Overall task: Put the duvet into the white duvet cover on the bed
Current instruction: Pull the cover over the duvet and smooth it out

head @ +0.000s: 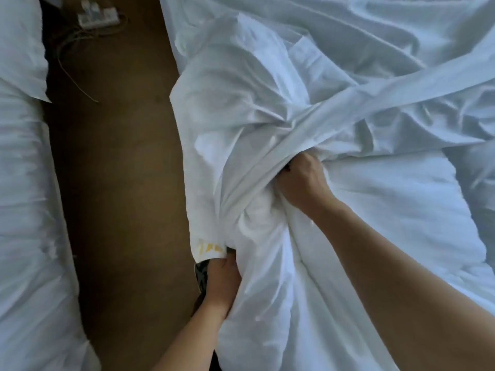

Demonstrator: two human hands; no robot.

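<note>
- Head view, 9 o'clock: white bedding (24,183) fills the left edge, with a pillow corner (40,95) hanging over the floor.
- At 11 o'clock a white power strip (97,16) lies on the brown carpet (120,156). Its thin cable (72,62) trails down toward the centre.
- Near 6 o'clock the left hand (223,279) is fisted round the lower edge of the duvet cover (241,103), right beside a yellow printed mark (211,247) on the cover's corner.
- A scrap of dark patterned fabric (201,274) shows just left of that hand. What it is cannot be told.
- From the centre up to 12 o'clock the cover lies crumpled on the bed. Its left side hangs over the bed's edge.
- Just right of centre the right hand (301,180) is clenched in a bunch of cover fabric. The fingers are buried in the folds, and a flat band of cloth runs from there toward 2 o'clock.
- At 4 o'clock the thicker, puffy duvet (375,223) lies on the bed beneath the right forearm. Its near end runs between the two hands and its upper edge disappears under the cover.
</note>
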